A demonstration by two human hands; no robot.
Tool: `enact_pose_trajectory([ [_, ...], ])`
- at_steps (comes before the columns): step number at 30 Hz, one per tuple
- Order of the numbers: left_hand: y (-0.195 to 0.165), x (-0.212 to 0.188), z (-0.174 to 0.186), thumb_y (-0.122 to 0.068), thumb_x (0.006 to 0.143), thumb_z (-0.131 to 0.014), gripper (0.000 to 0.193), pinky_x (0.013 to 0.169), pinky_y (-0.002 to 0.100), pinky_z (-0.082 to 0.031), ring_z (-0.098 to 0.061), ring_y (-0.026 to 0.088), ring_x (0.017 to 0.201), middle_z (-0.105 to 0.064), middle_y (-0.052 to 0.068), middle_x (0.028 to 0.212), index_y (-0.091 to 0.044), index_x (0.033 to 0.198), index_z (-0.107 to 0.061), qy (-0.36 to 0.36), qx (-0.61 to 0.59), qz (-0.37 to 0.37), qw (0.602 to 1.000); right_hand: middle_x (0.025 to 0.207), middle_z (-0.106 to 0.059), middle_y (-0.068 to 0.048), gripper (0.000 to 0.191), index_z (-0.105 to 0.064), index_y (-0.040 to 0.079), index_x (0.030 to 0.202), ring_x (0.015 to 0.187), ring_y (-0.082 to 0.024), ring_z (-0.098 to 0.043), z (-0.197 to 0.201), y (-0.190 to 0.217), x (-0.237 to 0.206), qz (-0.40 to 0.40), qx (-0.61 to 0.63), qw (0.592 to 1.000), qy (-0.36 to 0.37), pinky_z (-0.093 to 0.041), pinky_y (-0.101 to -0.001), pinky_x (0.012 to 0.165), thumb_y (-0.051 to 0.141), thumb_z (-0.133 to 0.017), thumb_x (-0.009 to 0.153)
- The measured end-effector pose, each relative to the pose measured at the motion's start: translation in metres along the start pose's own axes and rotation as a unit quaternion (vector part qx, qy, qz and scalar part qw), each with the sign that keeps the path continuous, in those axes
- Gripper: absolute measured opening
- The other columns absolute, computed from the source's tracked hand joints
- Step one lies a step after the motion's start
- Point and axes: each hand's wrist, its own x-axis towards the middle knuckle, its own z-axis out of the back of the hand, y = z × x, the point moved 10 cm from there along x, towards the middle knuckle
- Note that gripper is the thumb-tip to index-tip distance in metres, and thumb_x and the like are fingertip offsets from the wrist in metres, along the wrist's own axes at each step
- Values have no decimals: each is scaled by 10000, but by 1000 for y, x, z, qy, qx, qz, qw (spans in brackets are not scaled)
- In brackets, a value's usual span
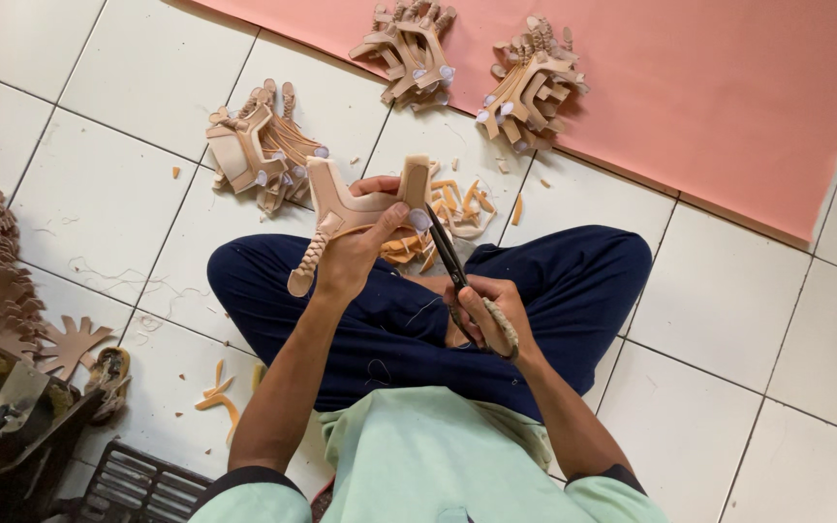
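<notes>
two hands [353, 254], strap piece [356, 208], scissors [449, 260]

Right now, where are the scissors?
In the head view, the scissors are in the right hand, over the lap, blades pointing up toward the tan strap piece held by the left hand.

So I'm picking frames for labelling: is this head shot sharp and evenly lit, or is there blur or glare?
Head view: soft, even light, no glare on the white floor tiles; faint shadows only. The left hand holding the tan cut piece and the right hand with the scissors look sharp; the dark objects at bottom left are dim.
</notes>
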Motion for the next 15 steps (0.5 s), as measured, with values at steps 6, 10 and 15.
enact_pose_trajectory([
  [6, 3, -5, -1, -83, 977, -680, 408, 840, 296, -665, -741, 182, 1001, -710, 144, 1125, 31, 1351, -561, -13, 19, 22, 999, 488, -474, 48, 569, -692, -51, 912, 344, -31, -392, 6, -6, -3, -31, -17, 999, -37, -295, -207, 318, 517, -691, 927],
  [10, 18, -5, -1, -36, 962, -701, 393, 784, 289, -646, -729, 188, 958, -697, 160, 1144, 46, 1327, -581, -44, -107, 43, 992, 580, -484, 41, 633, -647, -19, 995, 442, -30, -429, -9, 5, 0, 11, -30, 999, -18, -341, -199, 394, 611, -643, 938],
  [15, 43, -14, -13, -19, 948, -684, 381, 761, 250, -631, -725, 158, 930, -677, 118, 1157, 26, 1306, -563, -47, -168, 82, 981, 713, -518, 34, 745, -610, 9, 1048, 569, -23, -490, -17, 32, 8, 73, -24, 997, 3, -398, -186, 486, 744, -530, 958],
])
